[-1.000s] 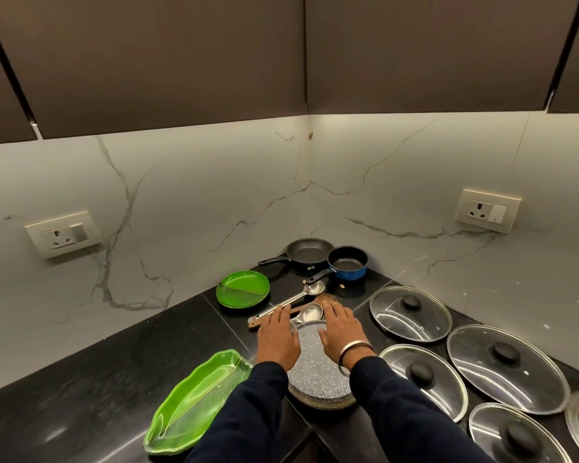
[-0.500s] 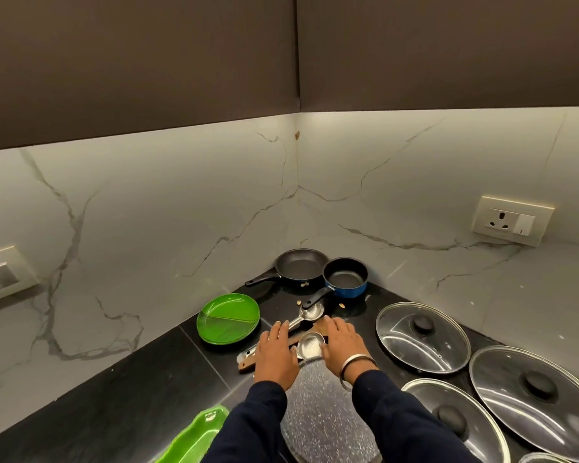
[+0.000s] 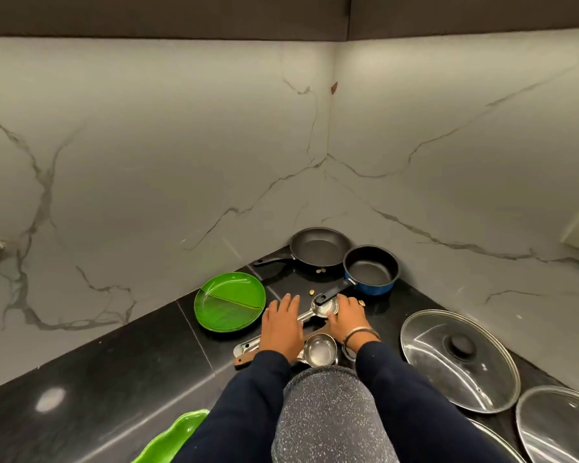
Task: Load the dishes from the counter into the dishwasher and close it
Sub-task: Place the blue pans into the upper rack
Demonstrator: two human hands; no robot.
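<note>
Barely begun: left hand (image 3: pixel 279 324) flat and right hand (image 3: pixel 348 317) loose over steel ladles (image 3: pixel 321 350) at 6 o'clock on surface (image 3: pixel 114 379), pans (image 3: pixel 318 247) at 12, dishwasher unseen.

Both arms wore long, dark navy sleeves (image 3: pixel 248 406) reaching the wrists, plain and unmarked. The right hand (image 3: pixel 348 315) carried a thin silver metal bangle (image 3: pixel 360 335) at the wrist; the left hand (image 3: pixel 279 325) was bare of jewellery
</note>
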